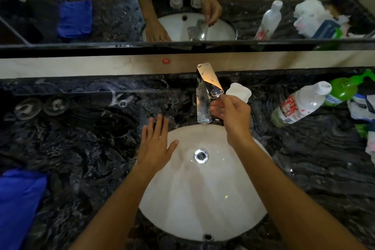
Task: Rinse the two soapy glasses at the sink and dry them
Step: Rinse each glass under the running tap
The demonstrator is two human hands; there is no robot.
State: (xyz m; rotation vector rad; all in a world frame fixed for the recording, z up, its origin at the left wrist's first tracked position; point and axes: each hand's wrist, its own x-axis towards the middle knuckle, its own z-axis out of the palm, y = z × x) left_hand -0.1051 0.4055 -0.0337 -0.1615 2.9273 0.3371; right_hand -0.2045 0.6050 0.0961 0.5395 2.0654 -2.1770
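Very early in the task, judging from the dark counter point(91, 148) and the white sink point(203, 199) with no glass in it. Blue cloth point(18, 205) at the near left, apparently unused, ready for the drying. Left grip point(156, 146) released, flat on the sink rim. Right grip point(233, 115) pinching the tap lever point(211, 83), probably to open the water; no stream seen. First glass point(28, 108) and second glass point(56, 105) side by side on the counter, far left, foamy, untouched: rinsing and drying both left to do.
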